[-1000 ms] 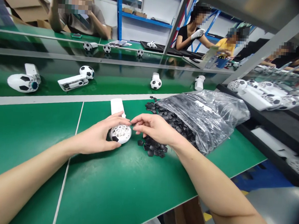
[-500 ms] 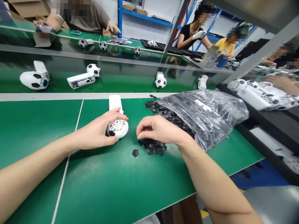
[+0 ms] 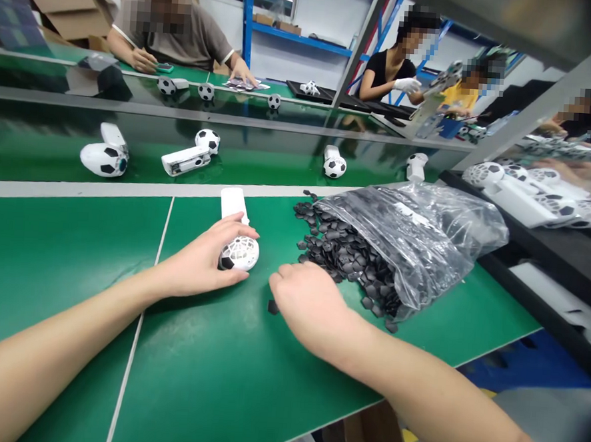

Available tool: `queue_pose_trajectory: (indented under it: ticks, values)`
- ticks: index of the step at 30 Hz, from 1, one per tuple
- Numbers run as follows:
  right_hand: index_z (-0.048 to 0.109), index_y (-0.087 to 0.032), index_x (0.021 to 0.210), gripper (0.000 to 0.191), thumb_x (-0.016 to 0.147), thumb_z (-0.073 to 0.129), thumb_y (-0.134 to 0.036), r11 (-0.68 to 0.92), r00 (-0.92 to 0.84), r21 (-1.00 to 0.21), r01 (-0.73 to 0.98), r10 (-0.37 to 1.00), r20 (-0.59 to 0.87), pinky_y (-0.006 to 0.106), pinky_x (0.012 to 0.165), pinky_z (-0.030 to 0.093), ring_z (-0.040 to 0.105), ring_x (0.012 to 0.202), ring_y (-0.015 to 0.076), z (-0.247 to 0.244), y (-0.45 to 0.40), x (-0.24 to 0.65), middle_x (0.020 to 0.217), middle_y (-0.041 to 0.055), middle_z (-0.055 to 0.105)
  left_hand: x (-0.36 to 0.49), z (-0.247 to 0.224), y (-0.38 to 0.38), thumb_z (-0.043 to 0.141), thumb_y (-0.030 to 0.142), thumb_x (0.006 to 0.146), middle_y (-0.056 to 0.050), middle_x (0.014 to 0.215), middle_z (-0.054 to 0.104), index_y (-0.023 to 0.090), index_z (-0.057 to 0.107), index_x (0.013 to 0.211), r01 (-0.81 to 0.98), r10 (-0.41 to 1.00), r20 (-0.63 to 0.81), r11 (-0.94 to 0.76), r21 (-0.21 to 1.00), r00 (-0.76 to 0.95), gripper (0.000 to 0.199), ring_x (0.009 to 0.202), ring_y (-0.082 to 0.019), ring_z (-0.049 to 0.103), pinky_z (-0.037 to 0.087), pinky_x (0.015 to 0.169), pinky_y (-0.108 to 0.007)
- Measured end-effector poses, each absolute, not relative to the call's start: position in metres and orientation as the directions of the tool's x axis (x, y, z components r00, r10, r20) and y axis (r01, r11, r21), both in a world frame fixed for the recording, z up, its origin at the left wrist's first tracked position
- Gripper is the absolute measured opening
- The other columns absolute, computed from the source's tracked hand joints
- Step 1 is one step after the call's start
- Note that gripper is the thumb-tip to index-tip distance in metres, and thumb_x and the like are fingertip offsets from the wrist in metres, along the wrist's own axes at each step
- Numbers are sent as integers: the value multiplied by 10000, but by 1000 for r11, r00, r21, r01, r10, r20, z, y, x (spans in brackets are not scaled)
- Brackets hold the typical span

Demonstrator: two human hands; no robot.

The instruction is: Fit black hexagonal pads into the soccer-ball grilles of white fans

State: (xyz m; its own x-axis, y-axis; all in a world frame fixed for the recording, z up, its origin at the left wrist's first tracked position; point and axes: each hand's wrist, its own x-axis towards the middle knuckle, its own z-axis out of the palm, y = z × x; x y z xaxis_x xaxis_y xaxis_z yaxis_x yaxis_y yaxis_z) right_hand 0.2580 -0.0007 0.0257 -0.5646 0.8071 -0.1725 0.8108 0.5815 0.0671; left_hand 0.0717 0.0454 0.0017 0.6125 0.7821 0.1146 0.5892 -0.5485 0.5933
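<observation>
My left hand (image 3: 200, 255) curls round a white football-patterned housing (image 3: 241, 252) on the green bench, thumb on its near side and fingers over its far side. The rounded end has an open lattice with one black pentagon showing near my palm; a flat white arm (image 3: 233, 204) extends away from me. To the right, my right hand (image 3: 308, 302) is closed, knuckles up, low over the bench. Its fingertips are hidden, so whatever it pinches cannot be made out. A loose black pentagon piece (image 3: 273, 307) shows beside its fingers. Beyond lies a heap of black pentagon pieces (image 3: 346, 251).
A clear plastic bag (image 3: 425, 235) spills the black pieces. Several football-patterned units, one a white unit (image 3: 105, 160), lie on the green conveyor (image 3: 269, 159) behind a pale rail. Black trays (image 3: 539, 249) with white housings stand at right. Co-workers sit across the line.
My right hand has drawn nearer and turned knuckles up, beside the loose pentagon. The left hand keeps its hold. Units on the near conveyor have shifted right. A co-worker opposite has moved their hands.
</observation>
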Motion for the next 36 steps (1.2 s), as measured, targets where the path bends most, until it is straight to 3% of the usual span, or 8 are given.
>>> queue_pose_trajectory:
  ticks: [5, 10, 12, 15, 22, 26, 30, 36]
  values:
    - [623, -91, 838, 152, 795, 515, 7, 540, -539, 17, 842, 842, -29, 339, 666, 445, 582, 753, 260, 16, 12, 264, 776, 120, 611, 72, 0, 45, 565, 270, 728, -54, 1291, 458, 222, 449, 1121, 554, 768, 135, -559, 616, 626, 412, 1348, -231, 164, 203, 1085, -435]
    - [618, -154, 953, 189, 838, 565, -15, 545, -525, -490, 681, 829, 193, 243, 758, 444, 578, 851, 160, 16, 36, 282, 931, 28, 631, 73, 0, 44, 593, 341, 724, -45, 1246, 503, 233, 478, 1085, 530, 764, 139, -553, 642, 630, 394, 1339, -242, 193, 225, 1074, -436]
    - [634, -164, 891, 170, 831, 581, -14, 589, -562, -592, 551, 786, 259, 223, 770, 438, 572, 838, 133, 18, 37, 282, 889, 2, 627, 73, 1, 44, 591, 332, 725, -40, 1242, 507, 236, 481, 1091, 526, 760, 139, -557, 643, 635, 393, 1337, -244, 198, 224, 1073, -437]
    - [650, -171, 907, 192, 847, 552, -17, 689, -627, -572, 444, 696, 351, 229, 738, 437, 550, 813, 130, 17, 34, 279, 870, 17, 587, 75, 1, 44, 585, 318, 734, -29, 1247, 501, 243, 491, 1079, 519, 756, 134, -555, 650, 640, 365, 1339, -237, 189, 218, 1075, -435]
    - [592, -151, 906, 162, 876, 478, -39, 895, -770, -288, 339, 440, 462, 294, 696, 386, 508, 816, 180, 6, 33, 270, 851, 46, 592, 76, 1, 43, 638, 359, 699, -58, 1283, 465, 235, 468, 1118, 507, 764, 131, -535, 676, 632, 468, 1339, -251, 187, 227, 1067, -458]
    - [545, -164, 880, 157, 829, 553, -16, 832, -669, -455, 319, 537, 513, 261, 708, 397, 508, 790, 152, 2, 35, 265, 836, 14, 557, 77, 2, 41, 564, 309, 744, -63, 1293, 454, 226, 481, 1072, 517, 774, 142, -534, 669, 617, 347, 1337, -247, 192, 227, 1066, -450]
    - [516, -175, 872, 253, 741, 700, -59, 637, -530, -682, 359, 741, 413, 228, 702, 412, 519, 786, 128, -4, 41, 264, 869, -11, 507, 79, 1, 40, 542, 250, 727, -80, 1270, 460, 217, 477, 1036, 520, 785, 148, -526, 673, 602, 318, 1336, -259, 185, 247, 1048, -464]
    - [506, -166, 711, 229, 757, 726, -210, 462, -533, -706, 536, 834, 141, 189, 554, 347, 487, 622, 100, 5, 44, 273, 708, -52, 517, 80, 2, 40, 550, 203, 690, -83, 1232, 472, 209, 490, 1023, 488, 790, 175, -519, 701, 588, 339, 1305, -265, 250, 252, 1046, -456]
